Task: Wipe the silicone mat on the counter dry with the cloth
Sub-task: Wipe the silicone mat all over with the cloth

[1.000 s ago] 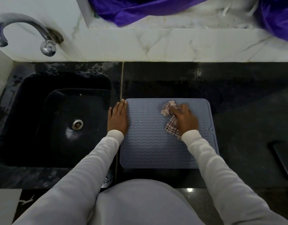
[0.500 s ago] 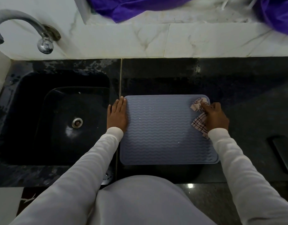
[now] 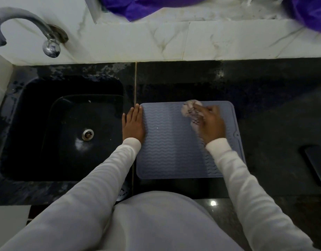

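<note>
Pressing the mat's left edge, left hand flat; right hand clutches cloth near far edge.

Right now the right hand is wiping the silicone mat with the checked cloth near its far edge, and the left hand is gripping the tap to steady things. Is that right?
Not quite. The left hand is nowhere near the tap: it lies flat with straight fingers along the left edge of the silicone mat, as the head view shows. The rest holds: the right hand holds the checked cloth near the mat's far edge.
</note>
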`<act>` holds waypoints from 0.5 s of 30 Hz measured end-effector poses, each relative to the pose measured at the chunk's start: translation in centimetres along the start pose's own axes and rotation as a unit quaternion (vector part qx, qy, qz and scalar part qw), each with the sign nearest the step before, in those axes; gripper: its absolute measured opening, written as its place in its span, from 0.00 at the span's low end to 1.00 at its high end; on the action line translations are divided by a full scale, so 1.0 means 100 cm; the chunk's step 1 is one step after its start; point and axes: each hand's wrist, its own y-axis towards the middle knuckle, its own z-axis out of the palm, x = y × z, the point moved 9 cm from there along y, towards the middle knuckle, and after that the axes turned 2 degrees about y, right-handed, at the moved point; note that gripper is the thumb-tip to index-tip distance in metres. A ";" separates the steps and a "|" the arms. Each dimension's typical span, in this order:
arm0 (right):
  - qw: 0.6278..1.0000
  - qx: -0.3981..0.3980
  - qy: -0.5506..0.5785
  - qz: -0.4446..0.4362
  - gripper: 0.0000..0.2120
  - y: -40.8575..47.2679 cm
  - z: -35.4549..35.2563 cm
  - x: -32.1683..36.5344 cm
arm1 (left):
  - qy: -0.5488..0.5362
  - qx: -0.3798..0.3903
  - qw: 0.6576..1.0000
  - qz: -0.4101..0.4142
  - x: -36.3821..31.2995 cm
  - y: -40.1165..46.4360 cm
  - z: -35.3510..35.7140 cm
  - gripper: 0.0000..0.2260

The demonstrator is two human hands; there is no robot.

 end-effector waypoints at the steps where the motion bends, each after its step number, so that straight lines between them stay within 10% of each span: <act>1: 1.000 0.017 0.004 -0.018 0.23 -0.002 0.015 0.021 | -0.003 0.003 1.000 0.001 0.000 -0.001 0.001 0.29; 15: 0.977 0.137 -0.155 -0.053 0.25 -0.014 0.149 0.088 | -0.029 0.009 0.999 0.016 0.004 0.002 0.002 0.26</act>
